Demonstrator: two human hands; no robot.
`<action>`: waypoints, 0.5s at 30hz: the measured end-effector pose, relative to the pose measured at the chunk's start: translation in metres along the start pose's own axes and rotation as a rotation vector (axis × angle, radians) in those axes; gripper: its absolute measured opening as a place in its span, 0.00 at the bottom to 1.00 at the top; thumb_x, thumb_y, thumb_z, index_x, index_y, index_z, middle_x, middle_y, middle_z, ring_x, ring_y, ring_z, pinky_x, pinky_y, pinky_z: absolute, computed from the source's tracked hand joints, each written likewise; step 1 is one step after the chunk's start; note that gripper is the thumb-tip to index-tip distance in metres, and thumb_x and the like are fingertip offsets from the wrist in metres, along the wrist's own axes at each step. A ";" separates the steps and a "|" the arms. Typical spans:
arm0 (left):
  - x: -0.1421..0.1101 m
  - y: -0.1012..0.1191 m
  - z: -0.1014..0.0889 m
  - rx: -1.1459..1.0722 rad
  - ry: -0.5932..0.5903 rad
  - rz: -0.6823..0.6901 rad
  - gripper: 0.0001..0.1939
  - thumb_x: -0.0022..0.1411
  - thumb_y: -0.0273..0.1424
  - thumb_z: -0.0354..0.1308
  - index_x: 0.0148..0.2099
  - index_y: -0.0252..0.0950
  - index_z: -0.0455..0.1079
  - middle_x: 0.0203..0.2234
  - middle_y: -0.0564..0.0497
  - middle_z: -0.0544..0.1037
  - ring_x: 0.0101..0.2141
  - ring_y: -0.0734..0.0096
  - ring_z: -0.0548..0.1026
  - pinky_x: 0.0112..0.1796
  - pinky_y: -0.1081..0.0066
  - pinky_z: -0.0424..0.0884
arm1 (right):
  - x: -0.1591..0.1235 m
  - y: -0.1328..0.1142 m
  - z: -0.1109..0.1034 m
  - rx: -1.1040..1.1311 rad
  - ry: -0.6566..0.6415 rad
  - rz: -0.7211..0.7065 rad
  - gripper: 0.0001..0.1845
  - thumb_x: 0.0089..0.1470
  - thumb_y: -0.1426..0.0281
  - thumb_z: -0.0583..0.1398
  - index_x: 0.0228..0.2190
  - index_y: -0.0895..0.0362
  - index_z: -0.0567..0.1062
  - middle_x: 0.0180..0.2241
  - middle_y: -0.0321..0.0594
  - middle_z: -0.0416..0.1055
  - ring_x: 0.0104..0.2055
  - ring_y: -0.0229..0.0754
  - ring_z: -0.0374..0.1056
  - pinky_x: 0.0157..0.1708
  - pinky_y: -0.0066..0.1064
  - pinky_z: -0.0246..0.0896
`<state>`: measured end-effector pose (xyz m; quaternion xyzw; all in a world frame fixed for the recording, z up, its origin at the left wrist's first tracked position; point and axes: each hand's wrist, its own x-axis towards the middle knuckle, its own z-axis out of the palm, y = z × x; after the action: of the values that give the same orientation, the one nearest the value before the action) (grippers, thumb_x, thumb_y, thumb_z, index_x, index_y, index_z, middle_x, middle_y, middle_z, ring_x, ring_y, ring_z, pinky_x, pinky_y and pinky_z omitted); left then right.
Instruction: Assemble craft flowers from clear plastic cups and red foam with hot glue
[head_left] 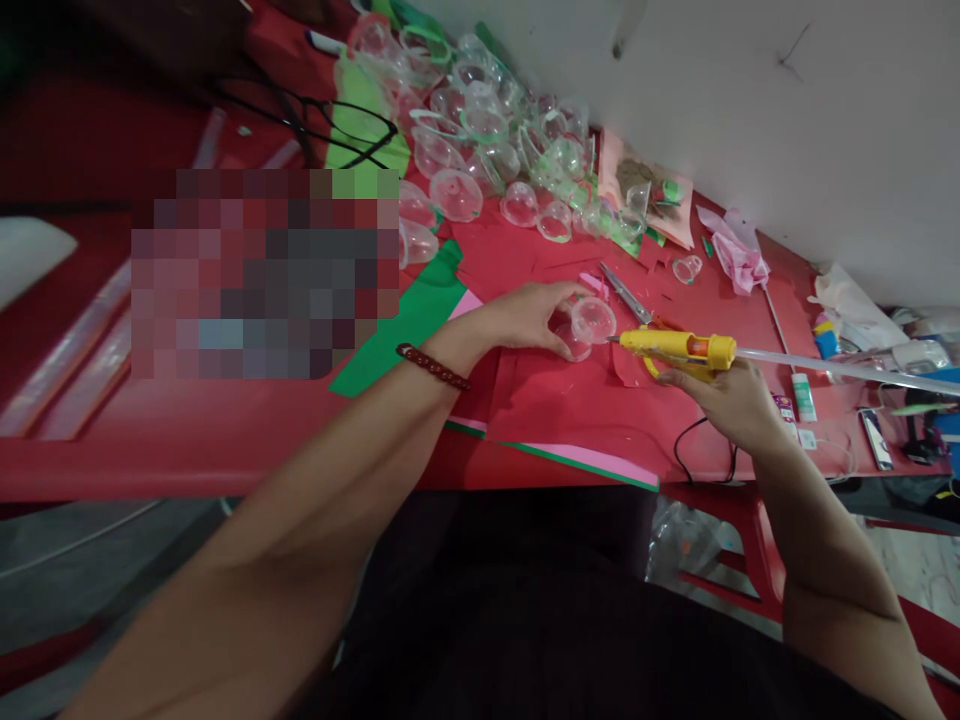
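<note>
Between the thumb and fingers of my left hand is a small clear plastic cup, tilted with its round rim facing right. A second clear rounded piece shows just below it, partly hidden. My right hand is wrapped round a yellow hot glue gun. A long translucent glue stick runs out of the gun's back end. The nozzle points left and is at the cup's rim; whether it touches cannot be made out. Red paper sheets lie under both hands.
Many clear plastic cups are heaped along the wall. Scissors lie just behind the glue gun. Green paper and eyeglasses are to the left. A phone and a small tube lie at the right. A black cord hangs near the table's front edge.
</note>
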<state>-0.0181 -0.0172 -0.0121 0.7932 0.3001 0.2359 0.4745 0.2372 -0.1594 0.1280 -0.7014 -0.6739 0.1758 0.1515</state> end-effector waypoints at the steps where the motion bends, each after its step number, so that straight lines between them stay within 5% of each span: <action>1: 0.000 -0.001 0.000 0.003 0.001 0.002 0.48 0.48 0.42 0.78 0.68 0.43 0.66 0.51 0.48 0.83 0.52 0.53 0.79 0.53 0.59 0.73 | -0.001 -0.001 0.000 -0.001 0.001 -0.006 0.18 0.57 0.53 0.69 0.37 0.54 0.88 0.37 0.46 0.86 0.42 0.53 0.81 0.40 0.42 0.76; 15: -0.001 -0.002 0.001 -0.017 0.017 0.043 0.44 0.50 0.42 0.76 0.68 0.43 0.67 0.51 0.48 0.83 0.50 0.57 0.79 0.51 0.61 0.73 | -0.001 -0.011 0.006 0.021 -0.006 -0.039 0.17 0.56 0.54 0.70 0.38 0.55 0.87 0.37 0.45 0.86 0.42 0.55 0.82 0.42 0.43 0.76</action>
<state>-0.0188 -0.0178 -0.0146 0.7933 0.2851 0.2554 0.4735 0.2246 -0.1603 0.1278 -0.6861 -0.6859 0.1822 0.1603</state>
